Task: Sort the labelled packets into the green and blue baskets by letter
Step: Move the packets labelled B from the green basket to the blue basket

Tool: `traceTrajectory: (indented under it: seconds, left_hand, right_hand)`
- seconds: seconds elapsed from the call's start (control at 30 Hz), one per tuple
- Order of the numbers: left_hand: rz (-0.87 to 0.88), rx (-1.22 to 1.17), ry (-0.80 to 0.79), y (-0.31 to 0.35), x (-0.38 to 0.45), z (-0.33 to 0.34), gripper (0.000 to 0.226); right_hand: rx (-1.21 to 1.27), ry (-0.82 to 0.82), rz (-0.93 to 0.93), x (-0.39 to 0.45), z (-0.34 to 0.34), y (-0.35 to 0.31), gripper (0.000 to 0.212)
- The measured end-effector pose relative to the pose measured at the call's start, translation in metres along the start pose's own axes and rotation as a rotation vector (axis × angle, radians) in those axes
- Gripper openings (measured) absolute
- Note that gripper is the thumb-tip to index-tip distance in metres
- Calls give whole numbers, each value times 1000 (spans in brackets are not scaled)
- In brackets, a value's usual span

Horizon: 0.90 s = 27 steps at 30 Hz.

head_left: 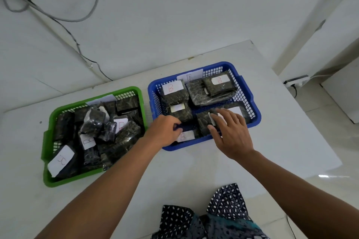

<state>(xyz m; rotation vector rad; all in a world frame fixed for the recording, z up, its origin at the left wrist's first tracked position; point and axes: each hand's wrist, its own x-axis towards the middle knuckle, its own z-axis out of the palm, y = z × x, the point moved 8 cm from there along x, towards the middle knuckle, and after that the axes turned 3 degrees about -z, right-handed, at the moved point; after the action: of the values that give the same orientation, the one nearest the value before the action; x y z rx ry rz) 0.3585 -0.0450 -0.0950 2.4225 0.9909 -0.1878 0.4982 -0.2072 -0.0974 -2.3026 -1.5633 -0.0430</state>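
Note:
A green basket (48, 122) on the left holds several dark packets, some with white labels; one label reads B (87, 141). To its right, the blue basket (250, 99) holds several dark packets labelled B (172, 87). My left hand (165, 132) reaches over the blue basket's near left corner, its fingers curled round a dark packet (184, 127) there. My right hand (229, 132) lies over the near right part of the blue basket, fingers straight, touching a packet (204, 120).
Both baskets stand on a white table (194, 170) against a white wall. Grey and black cables (58, 19) run along the wall at the left. A power strip (296, 81) lies on the floor at the right. Patterned dark clothing (213, 219) shows at the near edge.

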Motion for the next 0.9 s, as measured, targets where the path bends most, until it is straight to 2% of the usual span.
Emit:
traceTrajectory:
  seconds: [0.13,0.2,0.37,0.53,0.67,0.8,0.9]
  left_hand:
    - [93,72,317,-14,-25,-64,27]
    - [104,124,427,-36,-38,-87,26]
    - [-13,191,624,-104,-78,-124,30]
    - [-165,175,643,-159,-102,-135,38]
    - [-242,47,580,-194,-106,-134,40]
    - [-254,-108,470,-215,-106,-124,43]
    - [-239,-180,439,-222,-106,-119,44]
  right_hand:
    - [68,41,-97,47,-2,-51,45]
    - [95,36,-157,69,1,-83,44]
    - [155,6,-316,103,17,-164,42]
    - [208,-146,-367,126,45,-220,47]
    - [226,-262,-397,143,62,-249,45]
    - [324,-517,-302,156,86,-258,45]
    - [272,-698,-261,159,103,-256,43]
